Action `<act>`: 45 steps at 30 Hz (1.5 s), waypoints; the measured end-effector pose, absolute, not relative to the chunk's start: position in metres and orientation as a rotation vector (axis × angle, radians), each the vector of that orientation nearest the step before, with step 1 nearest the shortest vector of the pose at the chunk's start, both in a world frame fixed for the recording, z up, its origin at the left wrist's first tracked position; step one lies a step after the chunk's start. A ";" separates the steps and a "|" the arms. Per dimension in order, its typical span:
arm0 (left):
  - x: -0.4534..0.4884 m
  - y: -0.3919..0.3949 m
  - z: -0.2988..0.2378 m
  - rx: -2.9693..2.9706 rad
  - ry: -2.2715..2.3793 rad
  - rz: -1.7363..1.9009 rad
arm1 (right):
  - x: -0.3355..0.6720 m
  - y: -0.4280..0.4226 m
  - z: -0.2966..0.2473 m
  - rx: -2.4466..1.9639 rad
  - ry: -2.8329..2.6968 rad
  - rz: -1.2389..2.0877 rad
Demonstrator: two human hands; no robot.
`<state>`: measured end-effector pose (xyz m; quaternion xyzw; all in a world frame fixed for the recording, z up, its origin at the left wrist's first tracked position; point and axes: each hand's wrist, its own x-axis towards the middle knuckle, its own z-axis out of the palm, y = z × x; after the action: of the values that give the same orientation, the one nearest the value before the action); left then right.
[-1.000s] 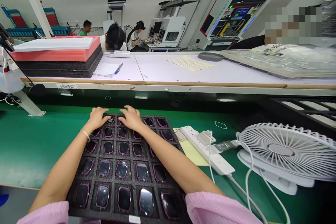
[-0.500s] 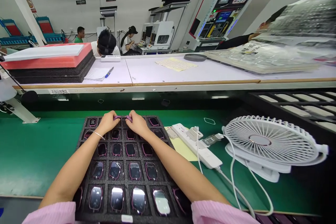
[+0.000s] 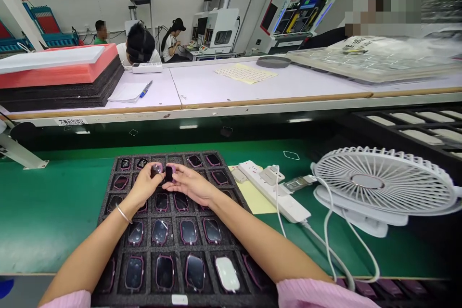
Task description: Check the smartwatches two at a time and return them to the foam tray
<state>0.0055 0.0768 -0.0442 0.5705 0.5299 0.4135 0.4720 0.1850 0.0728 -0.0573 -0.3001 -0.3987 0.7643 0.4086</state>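
Observation:
My left hand (image 3: 143, 186) is closed on a purple-framed smartwatch (image 3: 156, 169), its shiny face tilted up. Right beside it, my right hand (image 3: 191, 184) pinches a second smartwatch (image 3: 169, 174) between thumb and fingers, with a dark face showing. Both watches are held close together over the back part of a black foam tray (image 3: 202, 299). Rows of pockets in the tray hold more purple-framed watches with dark screens, such as the smartwatch (image 3: 165, 272) in the front row. One front-row watch (image 3: 227, 273) reflects white. My forearms hide some pockets.
Right of the tray lie a white power strip (image 3: 274, 192) with cables and a white fan (image 3: 382, 183). A raised shelf (image 3: 202, 91) crosses behind, bearing foam sheets (image 3: 104, 77), a pen (image 3: 146, 89) and clear trays (image 3: 361, 65). Other people sit beyond it.
Both hands have drawn back from the tray's far edge toward me, bringing the two smartwatches up and turning them so their faces show. The view has tilted down slightly.

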 end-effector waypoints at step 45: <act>0.004 0.055 -0.039 1.704 1.439 1.117 | 0.190 0.065 -0.050 -0.469 -1.025 2.009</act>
<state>0.0045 0.0549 -0.0387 0.6478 0.5468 0.4246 0.3179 0.1903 0.0653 -0.0503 -0.1861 -0.4063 0.7968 0.4068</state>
